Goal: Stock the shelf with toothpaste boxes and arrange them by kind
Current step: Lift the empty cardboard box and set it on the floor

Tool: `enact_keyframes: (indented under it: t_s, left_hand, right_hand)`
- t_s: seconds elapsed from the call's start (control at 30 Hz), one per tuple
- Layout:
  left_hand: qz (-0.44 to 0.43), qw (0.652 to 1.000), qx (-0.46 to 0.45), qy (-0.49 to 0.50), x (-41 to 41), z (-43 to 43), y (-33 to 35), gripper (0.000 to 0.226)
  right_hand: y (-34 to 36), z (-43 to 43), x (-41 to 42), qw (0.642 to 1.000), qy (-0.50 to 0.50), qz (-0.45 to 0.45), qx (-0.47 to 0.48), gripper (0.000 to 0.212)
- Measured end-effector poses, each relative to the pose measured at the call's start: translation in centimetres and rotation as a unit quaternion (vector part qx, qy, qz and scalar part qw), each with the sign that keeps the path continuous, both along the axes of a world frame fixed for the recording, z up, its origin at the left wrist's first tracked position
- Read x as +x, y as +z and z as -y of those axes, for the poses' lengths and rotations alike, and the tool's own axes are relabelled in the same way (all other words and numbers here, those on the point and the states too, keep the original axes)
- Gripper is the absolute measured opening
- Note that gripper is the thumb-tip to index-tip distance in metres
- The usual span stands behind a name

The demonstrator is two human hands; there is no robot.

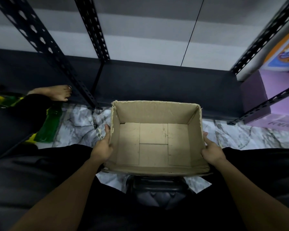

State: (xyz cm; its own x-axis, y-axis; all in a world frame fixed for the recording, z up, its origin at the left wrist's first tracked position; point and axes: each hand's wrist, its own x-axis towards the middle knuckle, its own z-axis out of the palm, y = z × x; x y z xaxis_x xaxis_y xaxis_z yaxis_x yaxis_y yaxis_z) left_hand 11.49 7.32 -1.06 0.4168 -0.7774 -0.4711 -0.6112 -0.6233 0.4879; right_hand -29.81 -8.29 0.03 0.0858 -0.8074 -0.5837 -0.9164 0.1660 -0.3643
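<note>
Gripping empty carton (155, 112) by its side walls, left hand (105, 145) and right hand (211, 151); no toothpaste boxes visible on shelf (165, 84), so progress unclear.

Quick tally: one open cardboard box (153, 142), and two hands holding it, left hand (103, 147) and right hand (213, 151), one on each side. Behind the box, four slotted black shelf bars (40, 40). Left of the box, one bare foot (58, 93) and one green bottle (48, 127). Right of the box, one orange-and-blue pack (284, 52), plus purple cartons (255, 95), honestly can't tell how many.
</note>
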Motion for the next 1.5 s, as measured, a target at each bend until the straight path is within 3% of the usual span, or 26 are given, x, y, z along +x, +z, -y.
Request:
enact_keyframes:
  t_s: [0.17,0.37,0.63,0.77,0.97,1.13,1.3,1.5]
  left_hand:
    - [0.017,1.0,-0.007,-0.022,0.7,1.0,2.6,0.072]
    - [0.079,0.992,-0.097,-0.015,1.8,3.9,10.5,0.058]
    - [0.001,0.985,-0.172,-0.002,2.0,6.5,23.6,0.052]
    - [-0.01,0.977,-0.214,-0.015,0.5,7.5,29.2,0.044]
    - [-0.013,0.965,-0.262,-0.008,-1.4,7.5,35.1,0.044]
    - [0.041,0.957,-0.284,-0.048,-2.3,7.8,39.1,0.041]
    - [-0.003,0.957,-0.279,-0.076,-3.6,8.9,39.0,0.044]
    - [-0.019,0.954,-0.285,-0.089,-6.1,12.8,37.8,0.04]
  right_hand:
    - [3.2,0.7,0.1,0.999,-0.011,0.036,-0.033,0.08]
    - [10.3,2.2,0.0,0.992,-0.024,0.072,-0.101,0.073]
    - [22.1,4.1,-1.2,0.946,-0.108,0.168,-0.256,0.044]
    - [27.9,5.0,-2.4,0.926,-0.121,0.202,-0.295,0.042]
    - [34.4,5.1,-4.4,0.906,-0.089,0.185,-0.369,0.038]
    - [37.1,4.7,-5.6,0.922,-0.033,0.107,-0.372,0.039]
    - [38.8,3.9,-7.4,0.92,-0.014,0.014,-0.391,0.038]
    - [39.4,2.6,-10.6,0.918,-0.03,-0.031,-0.393,0.032]
